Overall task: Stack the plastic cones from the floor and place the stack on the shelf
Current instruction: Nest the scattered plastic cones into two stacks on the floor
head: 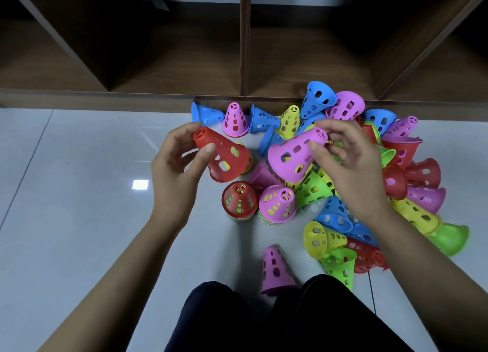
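My left hand (175, 164) grips a red cone (224, 157) by its narrow top, tilted with its wide mouth down to the right. My right hand (348, 159) pinches a pink cone (294, 153) at its tip, mouth facing down-left. Both cones hang above the floor, a small gap between them. Under them two short stacks stand upright: one topped with red (239, 199), one topped with pink (277, 203). A heap of several loose cones (412, 188) in blue, yellow, green, red and pink lies to the right.
A dark wooden shelf (245, 48) with open compartments runs across the top, its base edge just behind the cones. A single pink cone (276, 271) stands near my knees (290, 320). Glossy grey floor tiles (79, 193) stretch to the left.
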